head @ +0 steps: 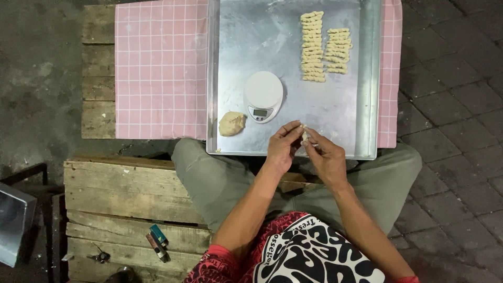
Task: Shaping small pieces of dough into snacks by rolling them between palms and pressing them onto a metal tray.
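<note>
I sit cross-legged on a wooden pallet (126,194), looking down at a large metal tray (369,78) that rests across my knees and on a pink checked cloth (160,68) spread over another pallet (98,73). Both my hands meet over the near edge of the tray. My left hand (283,147) and my right hand (326,157) have their fingertips pinched together on a small piece of dough (304,134), pale and partly hidden between my fingers, so I cannot tell its full shape.

On the tray, to the left of my hands, lies a tan dough lump (231,123), and just beside it stands a small white kitchen scale (263,96) with a round platform. At the far right of the tray sit two neat rows of twisted dough pieces (322,48), the left row longer than the right, the rows just beside each other.

The ground around me is dark concrete on the left and grey paving bricks (450,105) on the right. On the pallet by my left knee lie two lighters (157,241), and a metal box edge (15,220) shows at the far left.
</note>
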